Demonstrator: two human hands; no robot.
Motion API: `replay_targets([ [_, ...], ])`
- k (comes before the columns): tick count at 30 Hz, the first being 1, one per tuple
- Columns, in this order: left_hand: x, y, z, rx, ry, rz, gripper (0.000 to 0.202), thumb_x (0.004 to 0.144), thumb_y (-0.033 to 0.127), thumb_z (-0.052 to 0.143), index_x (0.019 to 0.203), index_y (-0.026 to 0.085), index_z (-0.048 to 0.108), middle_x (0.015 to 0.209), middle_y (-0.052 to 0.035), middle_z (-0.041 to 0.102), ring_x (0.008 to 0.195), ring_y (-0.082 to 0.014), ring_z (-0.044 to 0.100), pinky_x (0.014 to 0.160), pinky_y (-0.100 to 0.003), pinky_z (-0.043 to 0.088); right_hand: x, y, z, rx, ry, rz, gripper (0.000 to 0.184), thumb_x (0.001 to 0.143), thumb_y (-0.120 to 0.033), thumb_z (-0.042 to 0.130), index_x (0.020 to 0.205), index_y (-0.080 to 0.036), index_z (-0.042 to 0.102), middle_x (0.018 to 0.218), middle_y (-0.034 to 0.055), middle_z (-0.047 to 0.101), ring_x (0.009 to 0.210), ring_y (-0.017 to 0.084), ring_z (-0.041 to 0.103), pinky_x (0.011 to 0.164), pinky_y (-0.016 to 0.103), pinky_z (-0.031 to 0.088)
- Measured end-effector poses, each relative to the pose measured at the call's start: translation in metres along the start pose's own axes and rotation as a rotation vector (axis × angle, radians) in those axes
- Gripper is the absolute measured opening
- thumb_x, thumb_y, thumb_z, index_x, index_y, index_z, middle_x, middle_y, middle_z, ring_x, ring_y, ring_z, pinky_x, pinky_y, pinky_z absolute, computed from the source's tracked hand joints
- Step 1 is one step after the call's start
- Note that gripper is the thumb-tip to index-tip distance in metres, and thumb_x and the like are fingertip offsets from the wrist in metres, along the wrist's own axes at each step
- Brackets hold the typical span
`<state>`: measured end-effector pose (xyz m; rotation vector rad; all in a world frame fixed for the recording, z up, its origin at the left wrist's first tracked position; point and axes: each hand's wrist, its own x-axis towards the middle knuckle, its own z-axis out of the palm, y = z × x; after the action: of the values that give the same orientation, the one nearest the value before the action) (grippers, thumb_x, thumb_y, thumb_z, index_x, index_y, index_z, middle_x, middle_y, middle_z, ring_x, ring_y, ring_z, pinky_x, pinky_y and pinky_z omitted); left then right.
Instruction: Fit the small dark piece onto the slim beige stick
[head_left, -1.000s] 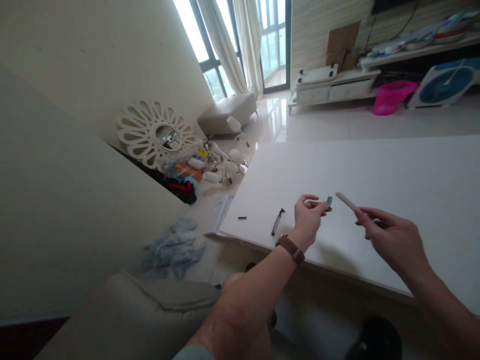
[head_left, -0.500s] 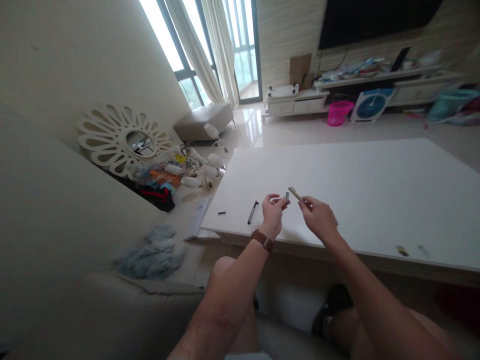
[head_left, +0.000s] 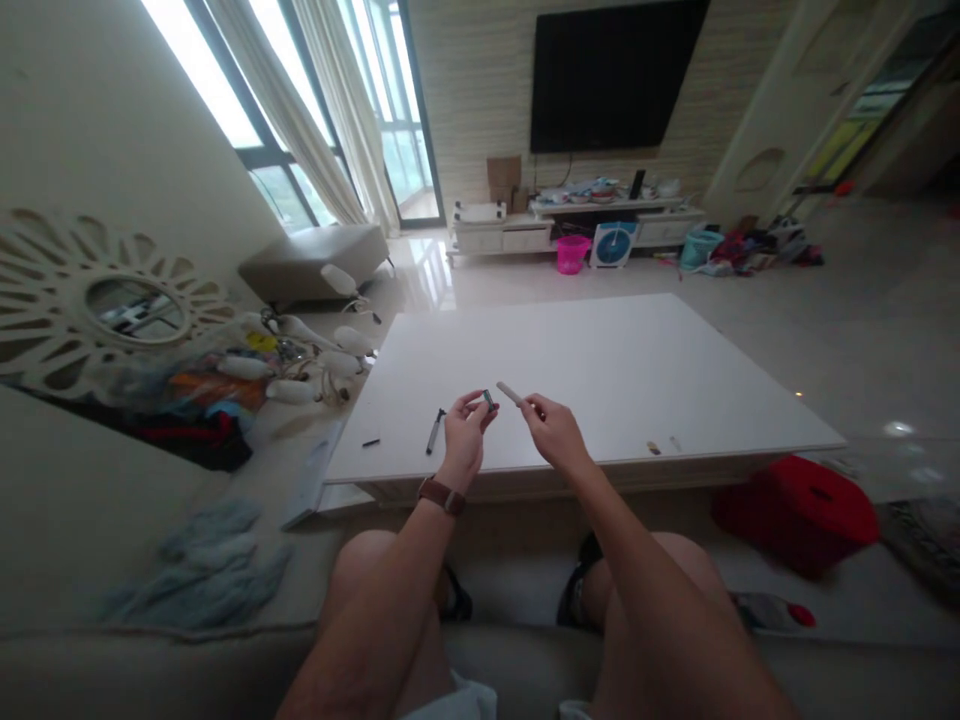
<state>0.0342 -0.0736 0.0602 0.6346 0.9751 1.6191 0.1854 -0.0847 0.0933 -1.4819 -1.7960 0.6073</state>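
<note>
My left hand [head_left: 465, 437], with a brown watch strap on its wrist, is closed on a small dark rectangular piece [head_left: 488, 400] with a greenish edge. Its exact kind is too small to make out. In my right hand [head_left: 555, 432] a flat, pale grey stick [head_left: 509, 393] is pinched near its lower end, its free end pointing towards the small piece, a short gap apart. Both hands are above the near edge of the white table [head_left: 570, 350]. Just left of my left hand lies a slim grey tool with a black angled head [head_left: 435, 432].
A small dark strip [head_left: 371, 442] lies at the table's left. A small brownish piece [head_left: 653, 448] and a tiny clear item [head_left: 675, 443] are near its front edge on the right. A red stool-like object [head_left: 806, 510] stands on the floor right of the table.
The view has swung right, so the table and hands appear further left. Both hands keep hold of their pieces, and the small piece is tilted differently.
</note>
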Motion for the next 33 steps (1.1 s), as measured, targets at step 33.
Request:
replay_targets([
  [33,0.035,0.002,-0.007,-0.095,0.149,-0.117,0.009,0.077,0.012,0.075,0.079,0.012,0.067,0.078,-0.0029,0.068,0.074,-0.0118,0.066,0.085,-0.03,0.052,0.028,0.008,0.026,-0.182,-0.191,0.02,0.034,0.095,-0.046,0.048,0.097,-0.03,0.078,0.083,0.0026,0.073,0.069,0.017,0.058,0.06,0.028,0.028],
])
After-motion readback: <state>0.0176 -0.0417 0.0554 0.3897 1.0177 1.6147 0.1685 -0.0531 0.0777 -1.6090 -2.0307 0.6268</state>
